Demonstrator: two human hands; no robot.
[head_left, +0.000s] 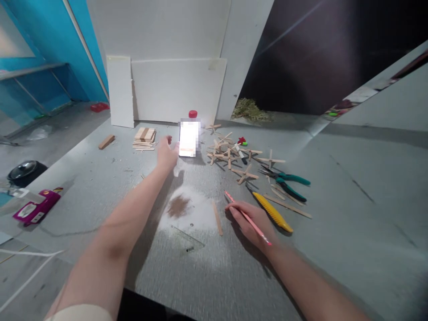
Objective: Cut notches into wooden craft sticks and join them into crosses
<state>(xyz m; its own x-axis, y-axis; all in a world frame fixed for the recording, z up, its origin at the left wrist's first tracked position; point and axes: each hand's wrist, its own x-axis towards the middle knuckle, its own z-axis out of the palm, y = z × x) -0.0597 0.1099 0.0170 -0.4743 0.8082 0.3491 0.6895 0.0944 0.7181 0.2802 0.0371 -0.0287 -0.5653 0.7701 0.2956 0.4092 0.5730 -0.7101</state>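
My left hand [168,154] is stretched forward beside an upright phone [189,139] with a glaring screen. Its fingers are loosely bent and apart from the thumb, which is at the phone's left edge; whether they touch I cannot tell. In my right hand [249,223] lies a pink pencil [253,225], its tip pointing up and left. Just left of that hand a single flat wooden craft stick [217,218] rests on the table. A clear ruler [187,236] lies nearer me, by a brown dusty patch [179,206].
Several star shapes of wooden sticks [229,157] stand right of the phone. Pliers [290,180] and a yellow utility knife [272,211] lie beyond my right hand. Left are a bundle of craft sticks [145,134], a wooden block [106,141] and a purple device [37,207].
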